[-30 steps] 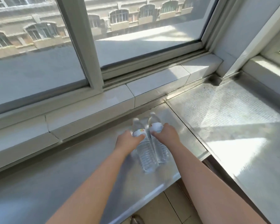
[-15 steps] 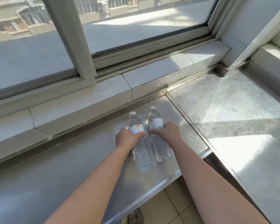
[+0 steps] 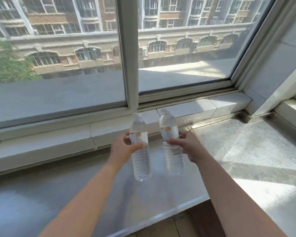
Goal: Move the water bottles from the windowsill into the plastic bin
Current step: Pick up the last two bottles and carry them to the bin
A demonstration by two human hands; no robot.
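While both arms reach forward from the bottom of the view, each hand carries one bottle in front of the window.
Left hand (image 3: 122,147): wrapped around the label band of the left water bottle (image 3: 140,147), thumb across the front, fingers (image 3: 126,135) curled behind.
Right hand (image 3: 186,147): wrapped around the right water bottle (image 3: 172,144) just below its label, thumb in front, fingers behind.
Bottles: clear, white-capped, both roughly upright with caps up and bases toward the camera; held side by side with a gap between them, not touching.
Bottle position: both are lifted off the metal windowsill (image 3: 75,190), their bases in the air above it.
Windowsill: smooth grey metal on the left, a textured, sunlit metal panel (image 3: 246,151) on the right; a white tiled ledge (image 3: 41,139) runs behind it under the window frame (image 3: 128,57).
Plastic bin: not visible in this view.
Outside: a brick building (image 3: 67,31) and green foliage (image 3: 5,65) beyond the glass.
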